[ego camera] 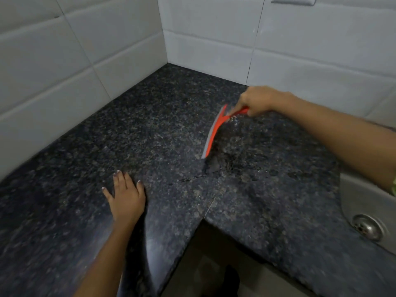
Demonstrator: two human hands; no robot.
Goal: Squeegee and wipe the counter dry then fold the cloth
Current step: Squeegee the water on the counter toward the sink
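Right hand [256, 101] grips the red squeegee [214, 130] handle, blade edge down on the wet dark bench [150, 125] near the corner. Left hand [126, 197] flat, fingers spread, on the bench.

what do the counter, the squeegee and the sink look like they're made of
Counter: polished granite by its look, dark speckled grain with a sheen. Squeegee: orange frame, probably moulded plastic, with a grey edge that may be rubber. Sink: brushed steel, seemingly; dull grey metallic shine, like its drain.
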